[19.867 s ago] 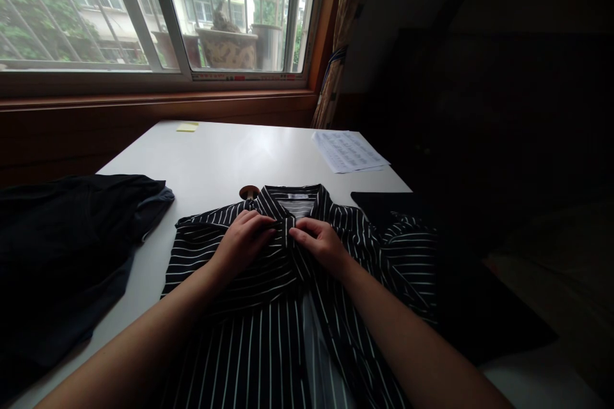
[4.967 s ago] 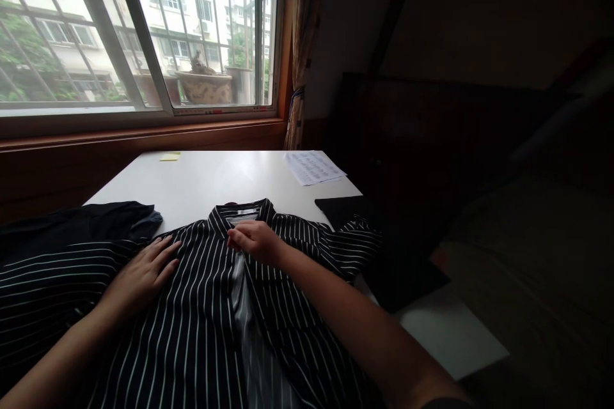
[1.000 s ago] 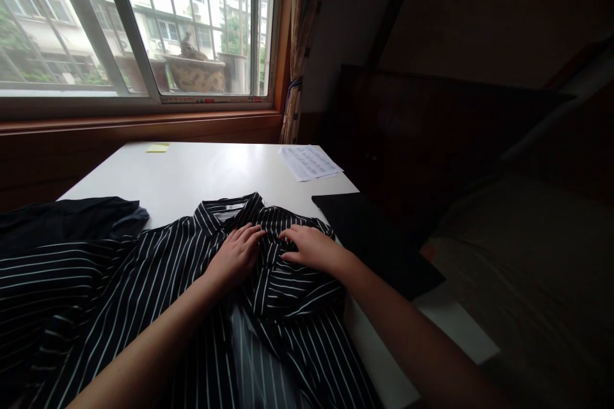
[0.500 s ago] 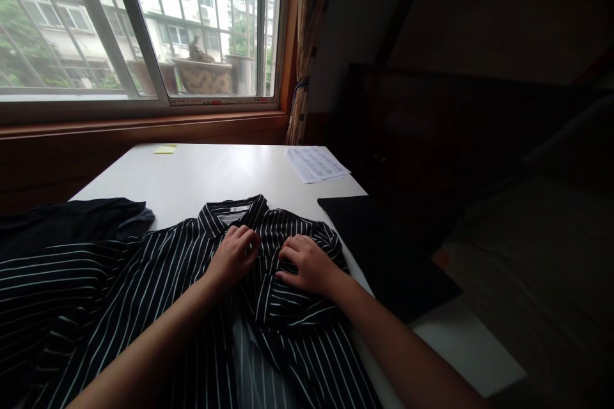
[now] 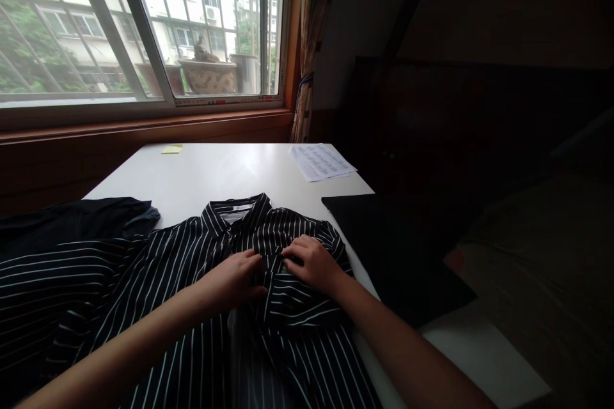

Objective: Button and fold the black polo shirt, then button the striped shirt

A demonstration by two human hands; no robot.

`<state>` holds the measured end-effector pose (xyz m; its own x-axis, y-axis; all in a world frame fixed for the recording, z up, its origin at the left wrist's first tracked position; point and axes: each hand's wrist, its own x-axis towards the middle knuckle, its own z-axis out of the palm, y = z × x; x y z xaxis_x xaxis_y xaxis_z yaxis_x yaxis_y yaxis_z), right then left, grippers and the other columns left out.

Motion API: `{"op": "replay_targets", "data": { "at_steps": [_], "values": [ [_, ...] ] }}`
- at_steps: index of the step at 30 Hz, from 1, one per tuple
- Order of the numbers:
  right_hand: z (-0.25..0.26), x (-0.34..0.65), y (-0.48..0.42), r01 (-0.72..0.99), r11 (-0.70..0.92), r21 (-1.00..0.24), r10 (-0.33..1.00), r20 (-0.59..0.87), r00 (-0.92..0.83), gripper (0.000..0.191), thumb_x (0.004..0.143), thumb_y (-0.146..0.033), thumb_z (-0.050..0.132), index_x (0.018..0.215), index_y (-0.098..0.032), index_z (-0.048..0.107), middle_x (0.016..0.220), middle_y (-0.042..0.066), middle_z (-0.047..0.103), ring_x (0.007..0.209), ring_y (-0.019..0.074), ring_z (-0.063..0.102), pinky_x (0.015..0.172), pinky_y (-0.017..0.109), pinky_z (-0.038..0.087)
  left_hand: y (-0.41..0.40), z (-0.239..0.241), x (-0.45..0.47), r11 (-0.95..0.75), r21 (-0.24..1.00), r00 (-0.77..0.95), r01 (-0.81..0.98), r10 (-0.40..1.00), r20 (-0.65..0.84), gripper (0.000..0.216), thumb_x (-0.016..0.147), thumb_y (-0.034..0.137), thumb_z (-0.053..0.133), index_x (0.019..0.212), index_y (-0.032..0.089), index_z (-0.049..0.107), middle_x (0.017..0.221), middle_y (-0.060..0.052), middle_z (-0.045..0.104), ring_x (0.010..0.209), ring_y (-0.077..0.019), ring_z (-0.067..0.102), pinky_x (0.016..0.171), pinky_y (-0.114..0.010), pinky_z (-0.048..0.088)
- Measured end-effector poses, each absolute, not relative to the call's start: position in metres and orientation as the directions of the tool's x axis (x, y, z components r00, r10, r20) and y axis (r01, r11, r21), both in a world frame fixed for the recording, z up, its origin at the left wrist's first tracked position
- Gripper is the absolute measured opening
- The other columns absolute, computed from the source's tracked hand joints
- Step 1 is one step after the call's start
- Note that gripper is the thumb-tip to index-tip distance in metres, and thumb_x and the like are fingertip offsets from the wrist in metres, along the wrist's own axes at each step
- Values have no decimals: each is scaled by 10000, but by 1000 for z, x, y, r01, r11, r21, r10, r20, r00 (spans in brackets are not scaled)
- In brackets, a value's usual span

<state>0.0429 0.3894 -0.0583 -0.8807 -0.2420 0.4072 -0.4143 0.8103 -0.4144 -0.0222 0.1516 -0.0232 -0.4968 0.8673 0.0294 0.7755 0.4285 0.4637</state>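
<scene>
A black shirt with thin white stripes [image 5: 167, 281] lies face up on the white table [image 5: 215, 169], collar toward the window. Its right sleeve is folded in over the chest. My left hand [image 5: 235, 278] rests flat on the shirt's front, just left of the placket, fingers stretched out. My right hand [image 5: 314, 262] presses on the folded-in sleeve beside it, fingers slightly bent and apart. The two hands nearly touch at the fingertips. Neither hand holds anything up.
A dark garment [image 5: 71, 220] lies at the table's left. A printed sheet [image 5: 321, 162] and a yellow sticky note [image 5: 171, 149] sit at the far side. A black flat object [image 5: 384, 236] lies at the right edge. A window and curtain stand behind.
Both hands have slid a little toward me down the shirt front. Five seconds ago the right sleeve lay spread out; it now lies folded over the chest.
</scene>
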Motion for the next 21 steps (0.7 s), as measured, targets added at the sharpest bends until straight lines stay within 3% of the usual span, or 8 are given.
{"op": "replay_targets", "data": {
  "at_steps": [11, 21],
  "values": [
    [-47, 42, 394, -251, 580, -775, -38, 282, -959, 95, 862, -214, 662, 935, -198, 721, 908, 28, 697, 872, 178, 637, 826, 324, 494, 165, -44, -20, 459, 558, -625, 692, 768, 142, 186, 808, 214, 726, 985, 220, 668, 1015, -50, 611, 947, -227, 601, 827, -377, 518],
    [-43, 42, 394, -176, 495, -851, 39, 224, -974, 143, 861, -288, 664, 961, -195, 708, 911, 26, 692, 868, 181, 649, 829, 326, 508, 165, -63, -16, 324, 576, -577, 750, 746, 333, 88, 858, 169, 654, 929, 212, 625, 930, -30, 644, 906, -207, 574, 846, -377, 491]
  ]
}}
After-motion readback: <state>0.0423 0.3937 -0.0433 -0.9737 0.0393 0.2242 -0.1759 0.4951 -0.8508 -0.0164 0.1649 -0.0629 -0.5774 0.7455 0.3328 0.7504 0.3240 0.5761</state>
